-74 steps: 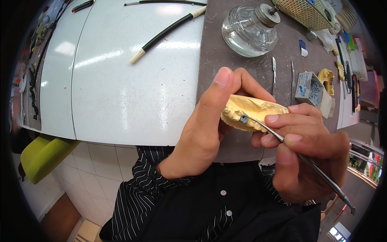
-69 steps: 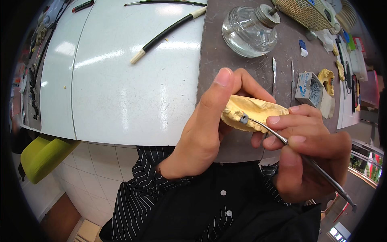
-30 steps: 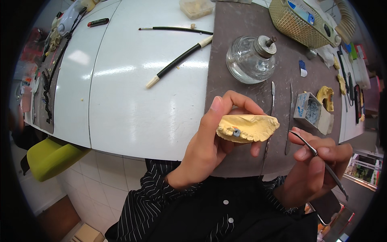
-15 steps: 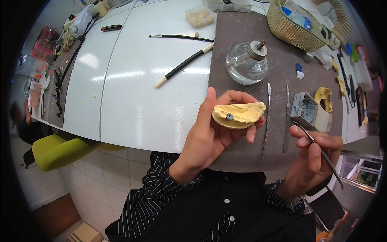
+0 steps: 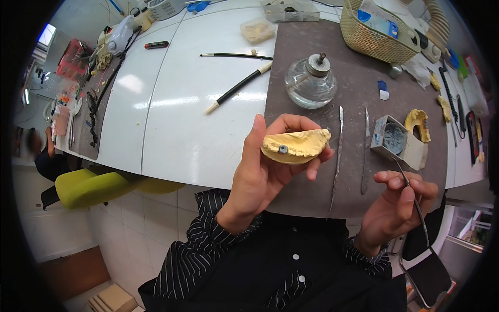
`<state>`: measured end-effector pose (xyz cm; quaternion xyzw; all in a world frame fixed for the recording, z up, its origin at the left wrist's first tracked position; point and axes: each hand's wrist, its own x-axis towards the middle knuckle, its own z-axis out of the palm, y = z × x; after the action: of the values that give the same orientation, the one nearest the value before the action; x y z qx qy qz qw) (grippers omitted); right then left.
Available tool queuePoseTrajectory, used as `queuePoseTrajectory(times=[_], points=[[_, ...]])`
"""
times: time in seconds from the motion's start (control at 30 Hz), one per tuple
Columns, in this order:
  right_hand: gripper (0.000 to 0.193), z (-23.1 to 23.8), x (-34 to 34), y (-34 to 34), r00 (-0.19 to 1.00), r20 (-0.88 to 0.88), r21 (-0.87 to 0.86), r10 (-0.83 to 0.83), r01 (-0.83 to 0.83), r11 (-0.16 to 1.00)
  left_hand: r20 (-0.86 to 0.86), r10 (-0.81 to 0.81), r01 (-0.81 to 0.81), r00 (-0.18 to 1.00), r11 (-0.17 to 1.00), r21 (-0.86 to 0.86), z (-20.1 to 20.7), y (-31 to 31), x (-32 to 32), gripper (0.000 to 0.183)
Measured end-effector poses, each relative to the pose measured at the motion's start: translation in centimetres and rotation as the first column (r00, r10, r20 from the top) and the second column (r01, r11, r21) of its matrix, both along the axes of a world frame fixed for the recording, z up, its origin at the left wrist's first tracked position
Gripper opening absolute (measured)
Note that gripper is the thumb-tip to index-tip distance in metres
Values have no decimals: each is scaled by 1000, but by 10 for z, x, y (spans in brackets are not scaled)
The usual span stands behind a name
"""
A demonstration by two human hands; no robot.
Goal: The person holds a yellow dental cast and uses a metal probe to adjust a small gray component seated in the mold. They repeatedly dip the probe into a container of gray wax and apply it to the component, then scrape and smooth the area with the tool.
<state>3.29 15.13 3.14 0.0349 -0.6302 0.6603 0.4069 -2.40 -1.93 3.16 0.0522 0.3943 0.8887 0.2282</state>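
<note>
My left hand (image 5: 254, 182) holds up a yellow plaster dental model (image 5: 306, 144) over the brown mat, thumb on its left side and fingers behind and under it. A small grey-blue tooth shape (image 5: 283, 150) sits on the model's ridge. In my right hand (image 5: 403, 208) a thin metal dental carving instrument (image 5: 422, 222) is pinched pen-like. Its upper tip is close to the near side of a small open box (image 5: 414, 155) containing grey-blue wax (image 5: 393, 138); whether they touch I cannot tell. The tool and the model are apart.
A glass spirit lamp (image 5: 311, 86) stands beyond my left hand. Two slim metal tools, one left (image 5: 338, 148) and one right (image 5: 365, 151), lie on the mat (image 5: 353, 67). Another yellow model (image 5: 416, 122) is by the box. Behind stands a woven basket (image 5: 374, 44); brushes (image 5: 239, 87) lie left.
The view has shifted slightly, so the bench scene sits differently. My right hand's instrument now stands steeper, its tip nearer the box. My left hand still holds the model similarly.
</note>
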Motion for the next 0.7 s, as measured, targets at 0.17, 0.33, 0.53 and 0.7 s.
queuePoseTrajectory(times=[0.17, 0.33, 0.53, 0.7], points=[[16, -7, -4, 3, 998, -63, -44, -15, 12, 999, -178, 89, -122, 980, 976, -180, 12, 4, 4, 72], [14, -21, -14, -1, 1000, -21, -4, 23, -23, 1000, -367, 99, -200, 925, 947, -250, 10, 10, 7, 85], [13, -26, -16, 1, 999, -6, 34, 54, -54, 998, -439, 41, -202, 897, 923, -327, -1, 10, -1, 102], [15, -29, -15, 3, 997, -10, 53, 74, -73, 996, -388, 104, -250, 916, 904, -346, -2, 13, 2, 116]])
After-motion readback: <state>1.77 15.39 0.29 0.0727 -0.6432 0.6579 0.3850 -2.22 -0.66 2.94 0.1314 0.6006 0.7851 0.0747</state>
